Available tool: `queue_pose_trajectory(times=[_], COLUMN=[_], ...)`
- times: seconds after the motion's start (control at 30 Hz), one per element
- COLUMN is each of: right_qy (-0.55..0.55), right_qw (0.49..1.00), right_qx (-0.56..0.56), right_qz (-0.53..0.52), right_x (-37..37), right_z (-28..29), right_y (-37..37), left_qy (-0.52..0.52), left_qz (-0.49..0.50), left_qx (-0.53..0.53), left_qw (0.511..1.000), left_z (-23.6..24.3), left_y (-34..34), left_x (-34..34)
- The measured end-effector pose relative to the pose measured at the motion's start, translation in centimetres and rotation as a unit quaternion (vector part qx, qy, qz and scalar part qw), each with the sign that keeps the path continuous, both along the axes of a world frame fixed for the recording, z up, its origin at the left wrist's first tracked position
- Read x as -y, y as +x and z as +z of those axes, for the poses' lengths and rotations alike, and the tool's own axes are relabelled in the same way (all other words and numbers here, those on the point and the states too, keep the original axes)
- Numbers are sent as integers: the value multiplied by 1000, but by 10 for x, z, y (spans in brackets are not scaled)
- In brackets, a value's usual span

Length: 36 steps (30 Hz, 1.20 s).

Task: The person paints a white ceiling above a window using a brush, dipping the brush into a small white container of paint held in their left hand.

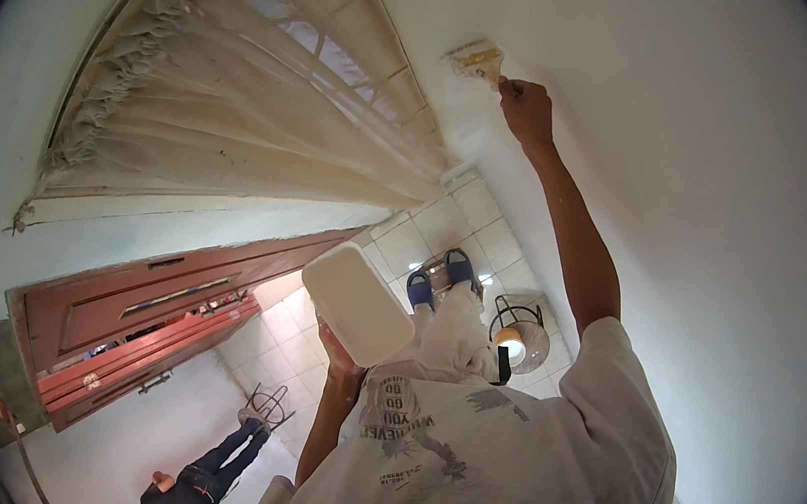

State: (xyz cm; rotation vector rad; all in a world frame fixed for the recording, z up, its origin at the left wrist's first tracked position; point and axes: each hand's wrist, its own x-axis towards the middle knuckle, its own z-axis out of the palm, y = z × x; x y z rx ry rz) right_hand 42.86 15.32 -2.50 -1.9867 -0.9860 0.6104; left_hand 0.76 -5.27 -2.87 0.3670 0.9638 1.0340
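Two things in hand: our right hand (527,111) pinches a light, stiff brush (477,60) by its handle; our left hand (339,353), probably spread underneath, props a light white tray (357,302).

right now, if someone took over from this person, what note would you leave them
Right hand: raised, gripping a paintbrush with its bristles on the white wall beside the curtained window.
Left hand: holding a white tray up from below, at chest height.
Done: the wall around the brush looks white.
Left: cannot tell how much remains.
Note: a second person is on the tiled floor below.
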Motion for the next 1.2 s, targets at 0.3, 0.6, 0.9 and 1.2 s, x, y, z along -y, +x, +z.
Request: queue_pose_trajectory(times=[0.3,0.6,0.9,1.2], right_qy=[168,-75,-113,169], right_qw=[985,996,982,973], right_qx=[-12,-4,-140,-141], right_qz=[-20,51,49,72], right_x=[10,4,-26,37], right_z=[38,-205,-105,226], right_y=[-5,-15,-6,-10], left_qy=[38,24,74,154], left_qz=[45,168,123,-7], left_qx=[-33,-49,35,21], left_qw=[998,984,989,988], left_z=[-4,6,7,12], left_y=[-18,-52,-47,-8], left_x=[-4,34,7,-46])
